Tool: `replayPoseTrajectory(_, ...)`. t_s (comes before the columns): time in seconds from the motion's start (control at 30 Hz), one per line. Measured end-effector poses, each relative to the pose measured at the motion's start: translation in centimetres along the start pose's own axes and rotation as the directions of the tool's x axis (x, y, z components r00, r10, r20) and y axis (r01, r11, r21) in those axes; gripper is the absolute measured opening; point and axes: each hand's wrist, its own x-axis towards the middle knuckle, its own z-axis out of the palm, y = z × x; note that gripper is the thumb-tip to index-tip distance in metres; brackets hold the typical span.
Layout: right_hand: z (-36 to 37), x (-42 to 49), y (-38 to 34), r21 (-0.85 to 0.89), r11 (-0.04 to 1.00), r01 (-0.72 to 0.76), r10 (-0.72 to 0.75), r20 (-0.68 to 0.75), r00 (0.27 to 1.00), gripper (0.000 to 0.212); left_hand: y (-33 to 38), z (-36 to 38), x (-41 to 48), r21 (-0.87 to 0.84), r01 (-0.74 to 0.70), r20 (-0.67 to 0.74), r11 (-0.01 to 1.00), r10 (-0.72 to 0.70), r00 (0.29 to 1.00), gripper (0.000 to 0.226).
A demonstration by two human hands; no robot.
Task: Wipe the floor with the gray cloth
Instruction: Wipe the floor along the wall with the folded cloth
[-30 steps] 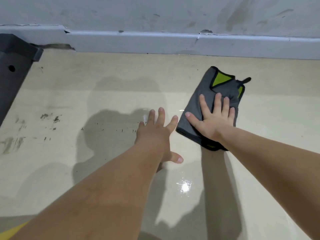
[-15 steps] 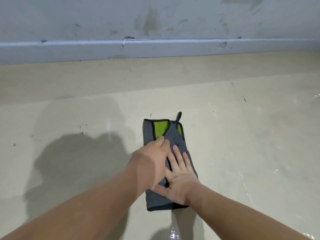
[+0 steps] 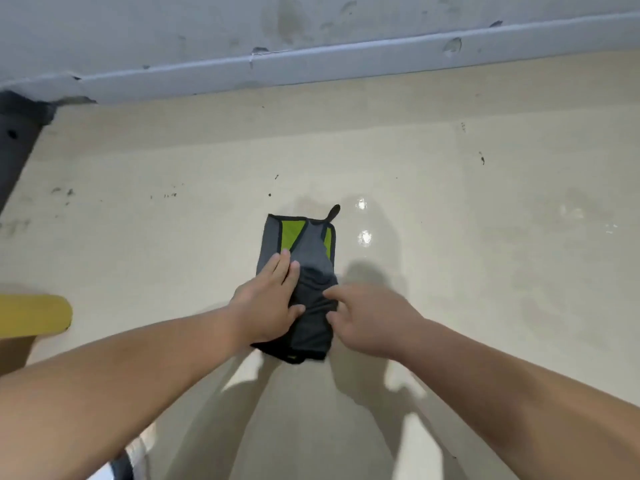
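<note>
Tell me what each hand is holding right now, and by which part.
The left hand only presses flat on the left side of the gray cloth. The right hand seems to pinch its right edge, about midway, where the fabric bunches.

Plain indoor room, exact type not determinable; glossy beige floor (image 3: pixel 450 244) with dark specks and light reflections fills the view; stained gray wall (image 3: pixel 173 26) at 12 o'clock, chipped baseboard (image 3: pixel 381 46) along its foot; dark panel (image 3: pixel 17 140) at 10 o'clock; yellow edge (image 3: pixel 31 315) at 9 o'clock.
</note>
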Motion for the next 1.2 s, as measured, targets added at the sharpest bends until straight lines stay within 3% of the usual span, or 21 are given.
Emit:
replayPoseTrajectory(0.07, -1.3, -1.3, 0.8, 0.158, 0.986, -0.045, 0.047, -0.007, 0.999, 0.041, 1.6, -0.4, -1.2, 0.052, 0.073, 0.052, 0.996, -0.076, 0.996, 0.083)
replayPoseTrajectory(0.17, -2.4, -1.7, 2.7, 0.252, 0.962, -0.106, 0.104, 0.021, 0.994, 0.039, 4.0, -1.3, -1.9, 0.131, 0.158, 0.037, 0.979, -0.164, 0.986, 0.079)
replayPoseTrajectory(0.3, -1.7, -1.8, 3.3, 0.355, 0.929, -0.104, 0.106, 0.014, 0.994, 0.033, 6.4, -1.5, -5.5, -0.019, 0.209, 0.09, 0.978, -0.207, 0.974, 0.082)
replayPoseTrajectory(0.43, -1.1, -2.5, 1.2, 0.353, 0.933, -0.068, 0.069, 0.01, 0.998, 0.03, 5.6, -2.5, -9.4, -0.047, 0.256, 0.176, 0.965, -0.245, 0.954, 0.077)
replayPoseTrajectory(0.53, -1.3, -2.4, -0.1, 0.324, 0.942, -0.088, 0.098, -0.016, 0.995, 0.026, 4.2, -3.1, -9.2, -0.111, 0.232, 0.134, 0.966, -0.217, 0.967, 0.062)
replayPoseTrajectory(0.7, -1.1, 0.4, -2.0, 0.378, 0.92, -0.101, 0.165, -0.14, 0.976, 0.023, 4.4, -1.1, -3.1, -0.206, 0.09, -0.01, 0.974, -0.094, 0.996, 0.071)
replayPoseTrajectory(0.8, 0.3, 1.9, -3.1, 0.316, 0.944, -0.096, 0.167, -0.207, 0.964, 0.021, 5.2, 1.7, -0.5, -0.218, 0.103, 0.058, 0.97, -0.093, 0.994, 0.073)
replayPoseTrajectory(1.0, 4.6, 2.3, -5.4, 0.298, 0.944, -0.138, 0.207, -0.213, 0.955, 0.016, 2.0, 4.7, 0.9, -0.238, 0.021, -0.082, 0.971, -0.042, 0.996, 0.072)
replayPoseTrajectory(1.1, 5.8, 3.4, -7.4, 0.266, 0.956, -0.125, 0.178, -0.185, 0.966, 0.012, -2.0, 5.8, 0.2, -0.316, 0.079, -0.173, 0.945, -0.139, 0.975, 0.065)
replayPoseTrajectory(1.2, 7.5, 4.4, -9.2, 0.185, 0.977, -0.108, 0.137, -0.153, 0.979, 0.024, -7.6, 8.9, -2.6, -0.392, 0.255, -0.181, 0.884, -0.346, 0.921, 0.061)
